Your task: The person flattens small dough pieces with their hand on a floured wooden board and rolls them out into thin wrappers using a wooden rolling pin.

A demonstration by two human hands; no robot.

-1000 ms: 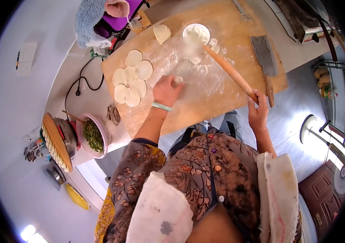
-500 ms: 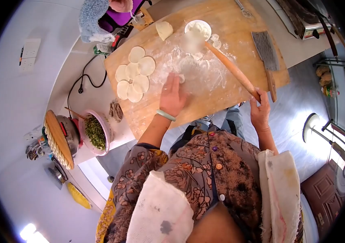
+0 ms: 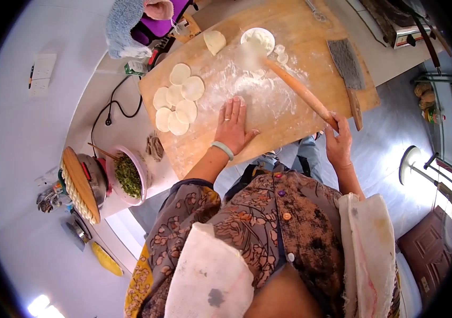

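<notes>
My left hand (image 3: 232, 126) lies spread and palm down on the floured wooden board (image 3: 289, 124), a bit of pale dough just showing at its fingertips. In my right hand (image 3: 338, 142) is the near end of a wooden rolling pin (image 3: 301, 91); its far end reaches a blurred patch by a white bowl of flour (image 3: 258, 38). Several round dough wrappers (image 3: 185, 111) lie left of my left hand. A larger dough lump (image 3: 215, 42) sits at the back, and small dough pieces (image 3: 282, 57) lie beside the bowl.
A cleaver (image 3: 346, 63) lies on the board's right side. Left of the board stand a pink bowl of chopped green filling (image 3: 127, 176), a crumpled cloth (image 3: 154, 148) and a black cable (image 3: 110, 103). A stove (image 3: 403, 40) is at the back right.
My left hand has gone from curled fingers around the small dough piece to lying flat, fingers spread. My right hand keeps its hold on the rolling pin, nearly unmoved.
</notes>
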